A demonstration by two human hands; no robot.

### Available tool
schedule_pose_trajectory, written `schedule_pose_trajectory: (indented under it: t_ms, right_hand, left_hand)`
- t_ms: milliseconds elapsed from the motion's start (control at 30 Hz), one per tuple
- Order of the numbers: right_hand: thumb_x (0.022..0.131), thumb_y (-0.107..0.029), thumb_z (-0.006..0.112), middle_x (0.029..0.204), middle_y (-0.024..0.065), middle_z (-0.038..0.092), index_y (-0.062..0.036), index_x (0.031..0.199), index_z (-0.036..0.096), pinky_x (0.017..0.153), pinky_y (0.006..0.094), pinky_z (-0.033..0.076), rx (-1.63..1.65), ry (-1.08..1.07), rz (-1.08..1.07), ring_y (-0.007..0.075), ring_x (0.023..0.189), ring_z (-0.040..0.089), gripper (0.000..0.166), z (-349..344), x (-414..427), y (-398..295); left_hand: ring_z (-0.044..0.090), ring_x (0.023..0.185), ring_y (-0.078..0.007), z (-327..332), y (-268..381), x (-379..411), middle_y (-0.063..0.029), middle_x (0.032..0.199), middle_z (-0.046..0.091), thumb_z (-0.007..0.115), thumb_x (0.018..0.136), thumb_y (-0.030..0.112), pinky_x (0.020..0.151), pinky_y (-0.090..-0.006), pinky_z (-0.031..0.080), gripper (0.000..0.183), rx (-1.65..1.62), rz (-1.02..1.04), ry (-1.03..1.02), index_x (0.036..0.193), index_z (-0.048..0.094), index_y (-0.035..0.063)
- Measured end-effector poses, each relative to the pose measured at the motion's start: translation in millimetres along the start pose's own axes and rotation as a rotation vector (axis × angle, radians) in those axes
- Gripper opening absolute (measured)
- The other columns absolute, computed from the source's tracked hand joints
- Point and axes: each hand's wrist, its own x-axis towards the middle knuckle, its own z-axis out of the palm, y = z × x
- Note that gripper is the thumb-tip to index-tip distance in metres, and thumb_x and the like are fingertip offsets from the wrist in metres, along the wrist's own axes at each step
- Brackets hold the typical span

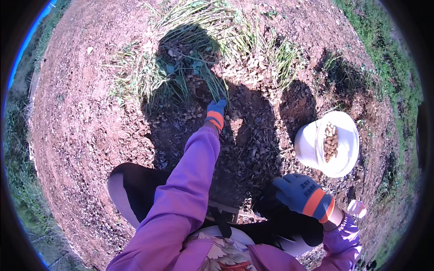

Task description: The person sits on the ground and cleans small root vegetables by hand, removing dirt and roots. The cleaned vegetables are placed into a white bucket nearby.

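My left hand [215, 113], in a grey-blue work glove with an orange cuff band, reaches forward over shaded soil. Its fingers close around the ends of a bunch of green peanut plant stems [213, 83]. On my bent knee at the right lies my right hand [300, 193], gloved alike, with nothing visible in it and its fingers slightly spread. Pale peanuts [252, 73] lie on the soil past my left hand. A white plastic bucket [307, 145] tilts to the right of my hands, with peanuts [330, 142] in it.
A heap of uprooted peanut plants [200, 17] lies ahead, and more plants [135, 78] spread to its left. Dry leaf litter [91, 128] covers the ground. A crumpled pale object [357, 208] lies beside my right wrist. Green growth [393, 61] borders the soil on the right.
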Motion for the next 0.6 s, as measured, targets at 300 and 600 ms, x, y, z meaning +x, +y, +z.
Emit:
schedule_pose_trajectory:
  t_ms: [300,600]
  right_hand:
    - [0.078,-0.018,0.056,0.076,0.0141,0.053,-0.0055,0.102,0.051,0.062,0.0414,0.045,0.083,0.165,-0.070,0.0330,0.073,0.057,0.028,14,-18,-19]
    - [0.081,0.002,0.053,0.079,0.0042,0.054,-0.0013,0.115,0.046,0.056,0.0154,0.040,1.113,0.335,0.083,0.0050,0.066,0.050,0.035,16,1,13]
  left_hand:
    - [0.058,0.081,-0.0164,43,-44,-141,-0.0048,0.089,0.063,0.054,0.077,0.005,0.074,-0.0294,0.046,0.027,-0.007,-0.241,-0.245,0.103,0.059,0.0026]
    - [0.059,0.088,-0.0247,41,35,-173,-0.0141,0.101,0.058,0.045,0.084,0.011,0.073,-0.0400,0.052,0.037,-0.365,-0.091,-0.551,0.119,0.044,-0.0015]
